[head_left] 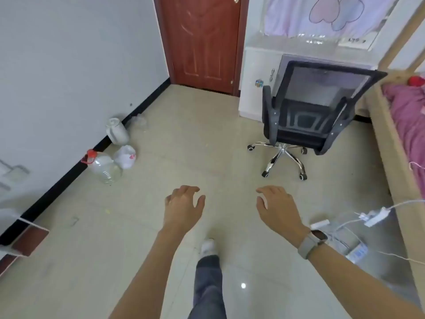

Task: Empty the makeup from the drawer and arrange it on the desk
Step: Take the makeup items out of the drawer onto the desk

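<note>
A white desk (299, 43) stands at the far right against the wall, with a white cabinet front (255, 88) under it; small items on the desktop are too blurred to name. No makeup is visible. My left hand (184, 208) and my right hand (276, 208) hang out in front of me over the tiled floor, fingers loosely curled, holding nothing. A watch sits on my right wrist. Both hands are well short of the desk.
A black office chair (305, 111) stands pushed in at the desk. A bed with pink bedding (409, 120) runs along the right. Plastic bottles and a white jug (108, 166) sit by the left wall. A power strip and cables (372, 216) lie on the floor. A red-brown door (200, 42) is ahead.
</note>
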`<action>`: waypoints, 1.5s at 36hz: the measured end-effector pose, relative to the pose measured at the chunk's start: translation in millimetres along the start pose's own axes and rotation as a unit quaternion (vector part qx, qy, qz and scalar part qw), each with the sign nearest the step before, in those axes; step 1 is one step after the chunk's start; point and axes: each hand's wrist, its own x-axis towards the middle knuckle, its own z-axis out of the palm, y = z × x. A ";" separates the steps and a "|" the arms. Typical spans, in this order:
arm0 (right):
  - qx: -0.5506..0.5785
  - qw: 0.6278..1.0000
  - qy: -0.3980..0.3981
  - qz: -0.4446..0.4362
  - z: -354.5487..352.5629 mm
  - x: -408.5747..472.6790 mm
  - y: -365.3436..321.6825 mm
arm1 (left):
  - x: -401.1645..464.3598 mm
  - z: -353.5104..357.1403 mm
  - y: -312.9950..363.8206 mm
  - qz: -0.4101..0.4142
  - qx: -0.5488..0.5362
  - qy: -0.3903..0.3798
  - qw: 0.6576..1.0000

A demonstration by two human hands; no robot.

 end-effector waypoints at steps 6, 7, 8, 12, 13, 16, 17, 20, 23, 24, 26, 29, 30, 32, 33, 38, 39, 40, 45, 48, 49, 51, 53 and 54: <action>-0.043 0.999 -0.033 -0.003 23.1 150.3 -10.0 | 148.8 -2.0 -15.4 -0.010 -0.009 -0.005 1.000; -0.052 0.998 -0.039 -0.004 24.9 176.2 -12.3 | 175.0 -4.4 -16.9 -0.007 -0.004 -0.004 1.000; -0.054 0.998 -0.041 -0.003 25.4 200.3 -15.0 | 199.7 -7.3 -17.2 -0.002 -0.004 -0.003 1.000; -0.044 0.999 -0.030 0.012 27.4 273.2 -19.2 | 280.1 -12.5 -13.2 0.019 0.015 0.001 1.000; -0.045 0.998 -0.033 0.019 29.4 290.7 -17.1 | 301.0 -11.0 -11.3 0.019 0.011 -0.002 1.000; -0.045 0.998 -0.047 0.025 38.7 333.9 -8.6 | 352.7 -2.0 -4.1 0.013 0.000 -0.014 1.000; -0.042 0.997 -0.052 0.030 42.9 350.9 -4.0 | 371.8 3.1 -1.3 0.010 0.003 -0.022 1.000; -0.033 0.997 -0.060 0.038 57.7 403.0 11.6 | 427.1 19.0 5.5 0.008 0.004 -0.044 0.999; -0.037 0.996 -0.077 0.041 73.8 464.1 27.6 | 486.3 33.4 9.0 0.008 0.014 -0.059 0.998; -0.037 0.995 -0.079 0.042 78.4 486.6 33.0 | 507.6 36.7 9.3 0.005 0.017 -0.062 0.998; -0.036 0.995 -0.080 0.044 84.9 531.7 42.5 | 551.0 39.1 11.3 0.005 0.021 -0.064 0.998; -0.031 0.995 -0.081 0.041 89.7 608.5 57.4 | 629.0 37.6 19.7 0.007 0.029 -0.060 0.998; -0.036 0.995 -0.083 0.040 89.5 634.7 62.2 | 655.8 35.7 24.6 0.008 0.031 -0.058 0.998; -0.040 0.995 -0.080 0.044 87.1 685.9 70.4 | 705.8 31.3 36.0 0.016 0.034 -0.056 0.998; -0.037 0.995 -0.078 0.047 85.5 707.7 73.4 | 726.5 29.0 41.1 0.021 0.032 -0.053 0.998; 0.003 0.995 -0.089 0.053 85.5 796.2 93.8 | 812.3 29.8 54.8 0.018 0.013 -0.043 0.999; 0.010 0.994 -0.091 0.058 87.3 811.5 99.3 | 828.7 32.9 55.7 0.014 0.015 -0.048 0.999; 0.015 0.994 -0.091 0.064 89.6 826.4 105.5 | 845.6 36.7 56.8 0.011 0.017 -0.054 0.998; 0.035 0.989 -0.087 0.112 105.3 896.6 141.6 | 937.1 64.2 73.7 0.040 0.025 -0.092 0.995; 0.042 0.985 -0.087 0.141 114.2 941.7 167.6 | 1000.6 84.1 91.4 0.067 0.017 -0.107 0.992; 0.043 0.984 -0.086 0.152 115.8 957.7 176.8 | 1022.6 90.7 98.0 0.075 0.014 -0.115 0.990; 0.043 0.980 -0.084 0.177 115.3 988.3 194.9 | 1065.2 101.6 112.2 0.092 0.013 -0.135 0.986; 0.041 0.974 -0.079 0.209 110.2 1017.9 212.3 | 1107.5 109.1 128.5 0.115 0.018 -0.152 0.981; 0.040 0.970 -0.074 0.226 106.2 1032.3 220.9 | 1128.7 112.0 137.8 0.128 0.021 -0.158 0.979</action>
